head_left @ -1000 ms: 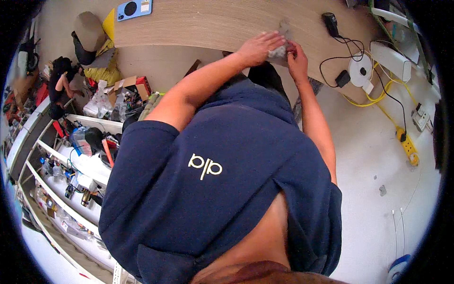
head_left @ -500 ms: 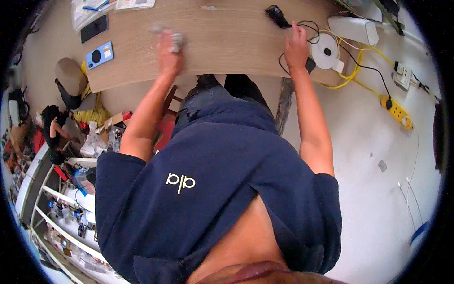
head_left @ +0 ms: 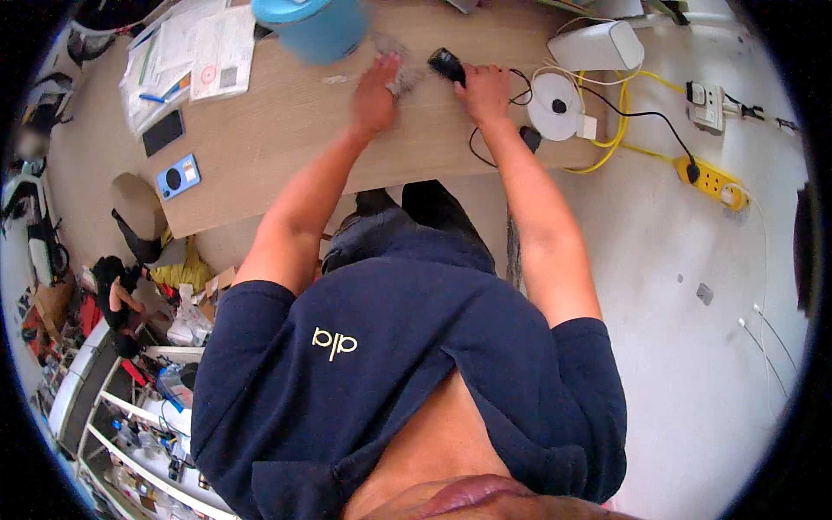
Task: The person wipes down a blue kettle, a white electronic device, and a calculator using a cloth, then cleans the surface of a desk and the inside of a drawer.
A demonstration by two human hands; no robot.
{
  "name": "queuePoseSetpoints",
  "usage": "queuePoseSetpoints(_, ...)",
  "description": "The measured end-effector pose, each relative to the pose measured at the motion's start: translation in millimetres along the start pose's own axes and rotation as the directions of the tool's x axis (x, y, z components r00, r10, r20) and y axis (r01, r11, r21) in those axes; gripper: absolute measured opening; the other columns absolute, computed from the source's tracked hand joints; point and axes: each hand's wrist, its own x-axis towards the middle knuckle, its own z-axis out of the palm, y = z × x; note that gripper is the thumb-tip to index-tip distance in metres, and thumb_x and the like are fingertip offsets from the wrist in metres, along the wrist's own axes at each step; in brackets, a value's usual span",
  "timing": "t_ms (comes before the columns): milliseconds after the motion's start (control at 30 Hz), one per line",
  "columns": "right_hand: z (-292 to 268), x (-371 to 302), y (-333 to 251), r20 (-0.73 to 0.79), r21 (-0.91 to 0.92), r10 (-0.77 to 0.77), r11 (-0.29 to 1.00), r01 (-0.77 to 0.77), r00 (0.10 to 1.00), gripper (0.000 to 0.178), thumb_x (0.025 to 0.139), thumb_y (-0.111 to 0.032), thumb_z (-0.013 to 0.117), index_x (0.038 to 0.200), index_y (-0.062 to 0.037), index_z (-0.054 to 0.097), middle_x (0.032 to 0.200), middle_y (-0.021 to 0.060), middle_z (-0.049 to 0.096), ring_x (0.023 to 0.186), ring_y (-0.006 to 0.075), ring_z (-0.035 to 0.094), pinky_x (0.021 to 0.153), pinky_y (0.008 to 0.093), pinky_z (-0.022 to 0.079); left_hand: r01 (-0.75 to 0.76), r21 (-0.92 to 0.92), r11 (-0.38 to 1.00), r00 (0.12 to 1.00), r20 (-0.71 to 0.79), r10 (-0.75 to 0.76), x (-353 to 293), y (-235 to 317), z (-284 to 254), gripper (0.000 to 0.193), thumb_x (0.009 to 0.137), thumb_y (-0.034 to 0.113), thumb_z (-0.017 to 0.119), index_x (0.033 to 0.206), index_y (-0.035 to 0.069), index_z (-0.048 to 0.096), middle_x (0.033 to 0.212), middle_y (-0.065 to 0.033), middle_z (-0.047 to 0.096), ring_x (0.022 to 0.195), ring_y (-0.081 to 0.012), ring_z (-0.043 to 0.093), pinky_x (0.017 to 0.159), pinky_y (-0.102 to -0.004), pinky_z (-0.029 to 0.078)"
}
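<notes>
Pale wooden tabletop (head_left: 269,147) is spanning the upper frame, its front edge (head_left: 277,208) slanting up rightward; at lower left, a white rack (head_left: 143,412) is holding jumbled items (head_left: 143,442); right of a blue phone (head_left: 178,177), the tabletop is stretching toward a blue bucket (head_left: 322,35) near upper centre, contents hidden; beside it, the blurred left hand (head_left: 376,97) is lying, fingers extended, over a grey cloth (head_left: 404,80), grip impossible to tell; the right hand (head_left: 487,92), partly curled, is pinching a black device (head_left: 445,64).

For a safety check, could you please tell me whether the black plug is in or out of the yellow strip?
In: the black plug sits against the yellow strip, with no prongs showing.
</notes>
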Motion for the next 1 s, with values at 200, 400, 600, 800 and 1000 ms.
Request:
queuePoseSetpoints(200, 11.9, -7.1, 25.9, -0.080, 0.203, 0.094, 0.976, -0.076, 0.992, 0.027, 0.080, -0.033, 0.071, 0.093, -0.0101, 0.073, 0.087, 0.0119, 0.071, 0.091, 0.0289, 0.064, 0.088, 0.0453, 0.044, -0.057, 0.201, 0.978, 0.997, 0.069, 0.044, 78.8, 10.4, 18.3, 0.075, 0.081, 0.011, 0.062, 0.151, 0.012, 0.033, 0.157, -0.0080, 0.031, 0.146, -0.0328, 0.024, 0.114, -0.0485, 0.029)
queuePoseSetpoints(400, 7.9, -7.7, 44.3, -0.020, 0.316, 0.309, 0.904, -0.287, 0.951, 0.026, 0.080, -0.032, 0.070, 0.088, -0.0072, 0.072, 0.082, 0.0138, 0.070, 0.085, 0.0324, 0.065, 0.080, 0.0465, 0.046, -0.258, 0.301, 0.918, 0.960, 0.183, 0.210, 147.0, 25.9, 59.0, 0.074, 0.081, 0.018, 0.067, 0.148, 0.011, 0.037, 0.154, -0.0110, 0.036, 0.144, -0.0325, 0.029, 0.113, -0.0463, 0.032)
queuePoseSetpoints(600, 18.5, -7.8, 62.1, 0.036, 0.302, 0.422, 0.860, -0.412, 0.906, 0.029, 0.078, -0.035, 0.069, 0.086, -0.0065, 0.071, 0.078, 0.0158, 0.069, 0.080, 0.0341, 0.066, 0.076, 0.0465, 0.047, -0.129, 0.104, 0.986, 0.972, 0.209, 0.106, 168.5, 52.3, 48.5, 0.055, 0.086, 0.016, 0.060, 0.138, 0.004, 0.048, 0.150, -0.0148, 0.040, 0.139, -0.0360, 0.036, 0.113, -0.0476, 0.033)
queuePoseSetpoints(800, 12.9, -4.2, 52.0, 0.015, 0.335, 0.413, 0.856, -0.394, 0.910, 0.032, 0.079, -0.037, 0.067, 0.084, -0.0050, 0.071, 0.078, 0.0175, 0.070, 0.079, 0.0357, 0.067, 0.076, 0.0477, 0.048, -0.063, 0.151, 0.987, 0.989, 0.142, 0.041, 94.3, 15.1, 5.2, 0.071, 0.078, 0.013, 0.066, 0.143, 0.004, 0.041, 0.150, -0.0125, 0.041, 0.140, -0.0332, 0.034, 0.112, -0.0446, 0.033)
queuePoseSetpoints(1000, -9.8, 3.3, 6.5, 0.131, 0.439, 0.360, 0.815, -0.380, 0.924, 0.036, 0.080, -0.039, 0.067, 0.080, -0.0029, 0.073, 0.080, 0.0206, 0.070, 0.078, 0.0366, 0.068, 0.070, 0.0489, 0.051, 0.018, 0.086, 0.996, 0.988, 0.151, -0.031, -51.9, -32.6, -65.2, 0.067, 0.084, 0.010, 0.060, 0.147, 0.006, 0.037, 0.155, -0.0112, 0.035, 0.144, -0.0366, 0.027, 0.116, -0.0503, 0.024)
